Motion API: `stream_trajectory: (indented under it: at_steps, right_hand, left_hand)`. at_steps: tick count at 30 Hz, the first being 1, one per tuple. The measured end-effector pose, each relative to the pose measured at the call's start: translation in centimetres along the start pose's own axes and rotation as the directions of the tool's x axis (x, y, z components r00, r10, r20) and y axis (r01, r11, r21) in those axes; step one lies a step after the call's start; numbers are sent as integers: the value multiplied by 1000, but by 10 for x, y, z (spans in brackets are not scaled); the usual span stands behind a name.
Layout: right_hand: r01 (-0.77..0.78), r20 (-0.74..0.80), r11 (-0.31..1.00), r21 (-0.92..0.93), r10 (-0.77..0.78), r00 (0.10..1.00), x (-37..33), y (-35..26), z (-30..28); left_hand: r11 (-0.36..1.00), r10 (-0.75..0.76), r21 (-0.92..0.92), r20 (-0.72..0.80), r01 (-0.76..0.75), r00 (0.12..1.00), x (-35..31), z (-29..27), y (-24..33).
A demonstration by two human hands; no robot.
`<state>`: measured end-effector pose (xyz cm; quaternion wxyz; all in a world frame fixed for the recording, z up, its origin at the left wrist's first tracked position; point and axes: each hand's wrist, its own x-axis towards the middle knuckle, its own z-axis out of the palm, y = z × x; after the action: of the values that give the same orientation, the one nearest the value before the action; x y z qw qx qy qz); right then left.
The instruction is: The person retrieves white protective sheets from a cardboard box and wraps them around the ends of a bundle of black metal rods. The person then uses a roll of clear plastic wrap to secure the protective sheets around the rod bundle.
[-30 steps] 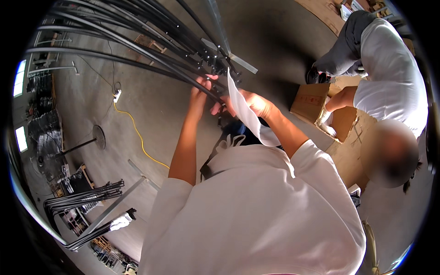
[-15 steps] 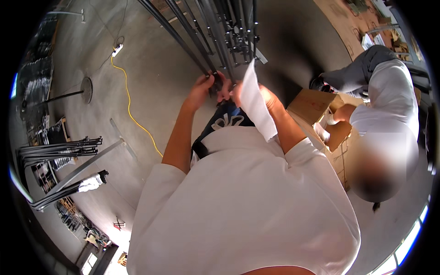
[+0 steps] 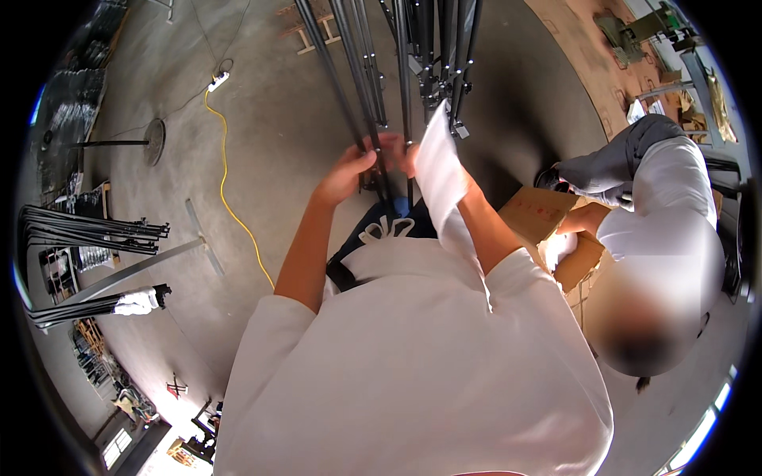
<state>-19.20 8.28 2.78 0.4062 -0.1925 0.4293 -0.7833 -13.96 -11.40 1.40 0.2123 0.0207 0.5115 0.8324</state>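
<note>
Several long black metal tubes (image 3: pixel 349 75) run toward me from the upper middle, their near ends in front of my waist. My left hand (image 3: pixel 349 173) is closed around two of them, its thumb on top and its fingertips smeared by motion. A thin white sheet (image 3: pixel 441 170), perhaps soft wrapping, hangs at my right hand (image 3: pixel 468 190), covering most of it and trailing down to my shirt. The right thumb and fingertips press together beside another black tube. How the sheet is gripped is hidden.
At right a person (image 3: pixel 659 182) in a white shirt bends over an open cardboard box (image 3: pixel 540 210), a hand inside. A yellow cable (image 3: pixel 225 159) crosses the floor at left, leading to a white power strip (image 3: pixel 218 82). Bundled black tubes (image 3: pixel 95 230) rest on a metal rack.
The white sheet has shifted and now trails lower over my right forearm. The tubes have swung slightly right in view. The other person's hand has moved in the box.
</note>
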Motion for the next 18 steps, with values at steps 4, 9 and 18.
stream_trajectory:
  at_steps: [4, 9, 18]
  right_hand:
    - [-202, 8, 917, -344, 218, 976, -12, 39, -15]
    - [-181, -59, 632, -754, 209, 976, -32, 21, 10]
    - [-330, -382, -199, -923, 348, 856, -65, 58, -22]
  left_hand:
    - [996, 79, 30, 50, -81, 996, 15, -1, -1]
    - [994, -107, 25, 220, 104, 970, 31, -8, 0]
    - [993, -119, 50, 295, 109, 948, 49, 18, 3]
